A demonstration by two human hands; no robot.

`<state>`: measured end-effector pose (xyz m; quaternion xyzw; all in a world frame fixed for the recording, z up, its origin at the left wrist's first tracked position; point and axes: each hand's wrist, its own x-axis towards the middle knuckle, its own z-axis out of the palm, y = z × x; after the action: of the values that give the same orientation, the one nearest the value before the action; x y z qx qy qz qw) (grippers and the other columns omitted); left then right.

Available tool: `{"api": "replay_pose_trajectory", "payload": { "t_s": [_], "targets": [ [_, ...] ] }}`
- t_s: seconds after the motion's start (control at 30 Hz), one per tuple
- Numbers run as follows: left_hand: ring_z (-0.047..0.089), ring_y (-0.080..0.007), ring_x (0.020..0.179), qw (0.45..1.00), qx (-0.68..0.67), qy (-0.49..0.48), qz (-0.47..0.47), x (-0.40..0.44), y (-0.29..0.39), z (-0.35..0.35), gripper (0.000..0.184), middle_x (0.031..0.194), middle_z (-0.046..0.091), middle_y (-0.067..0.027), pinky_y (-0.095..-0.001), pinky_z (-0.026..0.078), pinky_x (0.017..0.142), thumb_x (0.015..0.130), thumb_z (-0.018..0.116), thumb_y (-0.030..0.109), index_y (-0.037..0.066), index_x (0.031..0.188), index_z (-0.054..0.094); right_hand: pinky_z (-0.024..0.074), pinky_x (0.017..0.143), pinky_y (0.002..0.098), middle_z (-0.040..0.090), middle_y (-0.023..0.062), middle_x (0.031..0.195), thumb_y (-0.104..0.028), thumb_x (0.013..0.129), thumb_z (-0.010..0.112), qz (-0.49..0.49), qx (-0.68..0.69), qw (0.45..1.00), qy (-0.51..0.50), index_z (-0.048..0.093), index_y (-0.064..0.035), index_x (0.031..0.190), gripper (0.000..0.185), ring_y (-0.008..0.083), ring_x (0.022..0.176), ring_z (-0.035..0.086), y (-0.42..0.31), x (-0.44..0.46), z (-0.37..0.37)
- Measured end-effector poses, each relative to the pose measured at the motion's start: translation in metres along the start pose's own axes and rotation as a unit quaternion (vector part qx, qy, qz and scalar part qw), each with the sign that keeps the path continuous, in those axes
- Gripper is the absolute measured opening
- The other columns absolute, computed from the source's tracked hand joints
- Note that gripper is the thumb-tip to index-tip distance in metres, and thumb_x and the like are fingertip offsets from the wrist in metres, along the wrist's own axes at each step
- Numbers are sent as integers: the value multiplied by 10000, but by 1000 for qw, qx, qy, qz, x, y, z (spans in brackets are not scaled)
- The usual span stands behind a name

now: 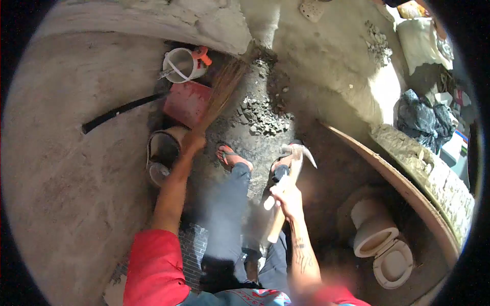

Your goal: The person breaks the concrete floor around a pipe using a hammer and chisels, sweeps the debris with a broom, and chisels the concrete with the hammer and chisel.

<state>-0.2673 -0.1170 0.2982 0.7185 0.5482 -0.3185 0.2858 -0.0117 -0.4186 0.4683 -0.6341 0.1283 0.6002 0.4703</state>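
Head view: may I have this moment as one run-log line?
left hand: holding broom | right hand: holding hammer | rubble: on ground ahead | bucket: beyond left hand | toilet: right side

We count two bare hands, a left hand (194, 143) and a right hand (288, 201), with two red sleeves, one (155, 265) and another (339, 296). We see one broom (225, 86), one hammer (294, 171), and two sandalled feet, one (234, 157) and a second (284, 162). We find one white bucket (187, 62), one orange-red item (203, 54), one red flat-sided object (185, 104), one dark pipe (122, 109) and one pale container (178, 133). We count one toilet (374, 238), one long curved board (398, 178) and one white sack (418, 43). We make out two patches of rubble, one larger (263, 116) and one smaller (377, 43); the dark plastic bags (416, 115) bunch together, so we cannot tell their number
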Motion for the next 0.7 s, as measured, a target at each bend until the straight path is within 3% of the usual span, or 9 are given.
{"api": "replay_pose_trajectory", "payload": {
  "t_s": [0.03, 0.1, 0.2, 0.33, 0.4, 0.43, 0.47, 0.6, 0.7],
  "targets": [
    [621, -420, 1011, 997, 38, -73, -10, 13, -19, 51, 370, 1110, 641, -237, -503, 491, 861, 859, 539, 247, 96, 1189, 612, 409, 455, 227, 594, 39, 699, -19, 804, 696, 21, 12, 1000, -1, 583, -2, 882, 138, 89, 495, 518, 4, -14, -8],
    [605, -417, 1054, 996, -79, 32, -26, -24, -39, 121, 444, 1157, 622, -238, -500, 489, 875, 866, 536, 269, 158, 1296, 527, 411, 447, 228, 600, 50, 702, -13, 809, 690, 65, 32, 997, 4, 598, 14, 884, 122, 86, 500, 517, 0, -42, -15],
    [584, -434, 1075, 992, -100, 14, -79, -130, 44, 18, 454, 1158, 606, -262, -516, 479, 884, 877, 529, 297, 210, 1319, 482, 429, 450, 227, 617, 77, 752, -9, 827, 665, 104, 122, 987, 8, 608, 33, 898, 100, 93, 517, 517, 9, -73, -26],
    [589, -437, 1063, 990, -69, 12, -123, -59, 15, 54, 474, 1133, 613, -272, -507, 475, 896, 881, 535, 297, 223, 1344, 468, 447, 457, 223, 625, 74, 804, -17, 840, 651, 134, 207, 969, 3, 574, -19, 944, 130, 94, 554, 538, 44, -95, -37],
    [609, -450, 1009, 993, -64, -58, -84, -45, 14, 63, 522, 1072, 640, -266, -506, 481, 888, 877, 551, 269, 177, 1378, 436, 460, 465, 227, 631, 69, 819, -26, 842, 649, 155, 244, 957, -21, 569, -35, 950, 135, 93, 569, 551, 68, -96, -43],
    [618, -464, 969, 990, -115, 73, 43, -80, 29, 57, 583, 1021, 653, -268, -514, 492, 861, 855, 585, 241, 120, 1397, 409, 459, 463, 227, 631, 69, 808, -28, 840, 651, 166, 252, 953, -23, 576, -27, 941, 126, 94, 565, 552, 80, -93, -46],
    [622, -458, 949, 997, -75, 14, -28, -115, 62, 20, 654, 1021, 645, -285, -513, 492, 852, 838, 601, 223, 92, 1434, 367, 457, 462, 227, 630, 69, 797, -29, 838, 654, 176, 262, 948, -24, 582, -20, 931, 118, 96, 562, 553, 86, -92, -44],
    [635, -437, 858, 998, -41, -35, 19, -193, 119, -37, 780, 913, 642, -282, -521, 500, 797, 834, 609, 213, 194, 1513, 225, 447, 456, 226, 618, 63, 752, -37, 830, 665, 223, 224, 949, -3, 600, -4, 903, 103, 104, 547, 551, 83, -84, -40],
    [630, -450, 804, 994, -22, 62, 91, -159, 145, -56, 760, 825, 624, -290, -528, 505, 747, 837, 587, 169, 213, 1509, 235, 429, 446, 227, 588, 47, 702, -42, 828, 678, 208, 185, 960, -33, 606, 6, 882, 102, 105, 514, 533, 81, -84, -41]
  ]
}}
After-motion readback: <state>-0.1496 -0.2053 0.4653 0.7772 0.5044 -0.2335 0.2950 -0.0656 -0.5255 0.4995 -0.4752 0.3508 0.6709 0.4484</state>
